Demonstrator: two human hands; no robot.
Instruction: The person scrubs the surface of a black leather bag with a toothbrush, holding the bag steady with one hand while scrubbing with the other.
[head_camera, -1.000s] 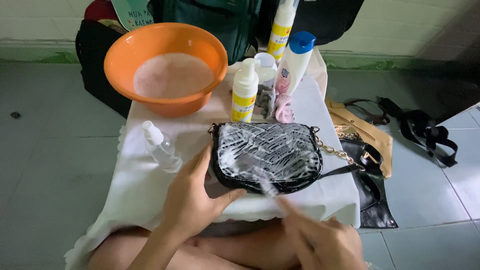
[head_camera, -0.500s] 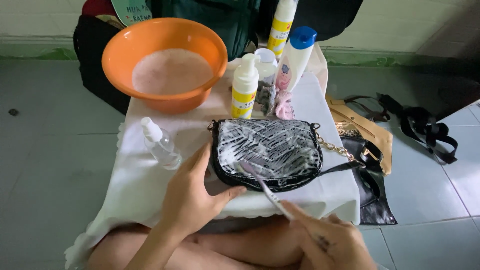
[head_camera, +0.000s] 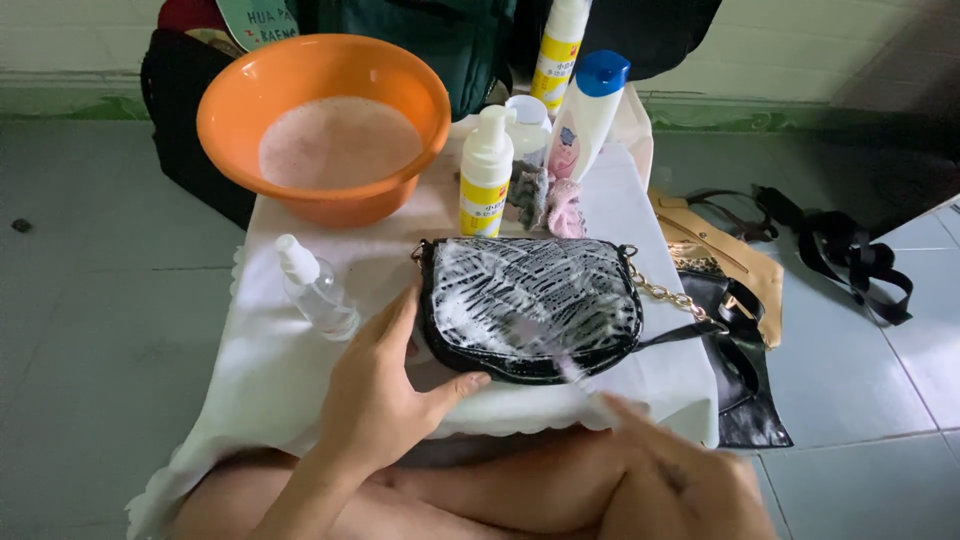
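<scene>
Black handbag (head_camera: 530, 308) lies flat on the white cloth (head_camera: 290, 370) of a small table, its top covered in foam. Left hand (head_camera: 375, 395) is spread, thumb and fingers bracing the bag's left edge. Right hand (head_camera: 680, 475) pinches a toothbrush (head_camera: 550, 350), blurred, head apparently on the bag. Orange basin (head_camera: 325, 125) of suds behind, clear spray bottle (head_camera: 315, 288) left.
</scene>
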